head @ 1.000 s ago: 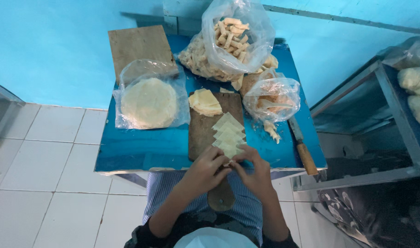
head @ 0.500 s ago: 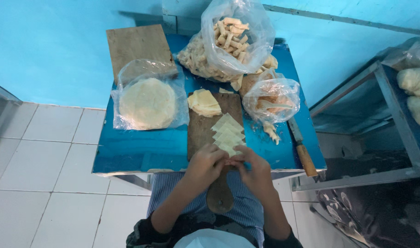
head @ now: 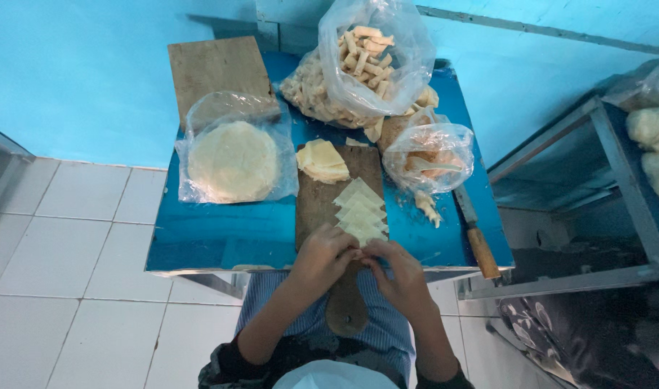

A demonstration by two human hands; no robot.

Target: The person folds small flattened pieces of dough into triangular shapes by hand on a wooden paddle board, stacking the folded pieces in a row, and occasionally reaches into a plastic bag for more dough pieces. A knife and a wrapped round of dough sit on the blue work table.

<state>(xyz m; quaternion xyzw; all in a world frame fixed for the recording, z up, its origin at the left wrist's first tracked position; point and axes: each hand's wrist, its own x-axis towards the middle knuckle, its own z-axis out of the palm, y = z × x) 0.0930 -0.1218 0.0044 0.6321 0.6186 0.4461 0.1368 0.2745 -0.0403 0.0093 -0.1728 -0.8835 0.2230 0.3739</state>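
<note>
Barely changed since a second ago: left hand (head: 328, 253) and right hand (head: 395, 272) still pinch near sheet of fanned wrappers (head: 359, 213) on cutting board (head: 322, 209); table (head: 221, 238) items unmoved.

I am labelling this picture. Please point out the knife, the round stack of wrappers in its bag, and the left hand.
knife (head: 482, 249): head view, on its wooden handle.
round stack of wrappers (head: 233, 161): head view, on the middle of the top wrapper.
left hand (head: 323, 256): head view, on the back of the hand.
</note>
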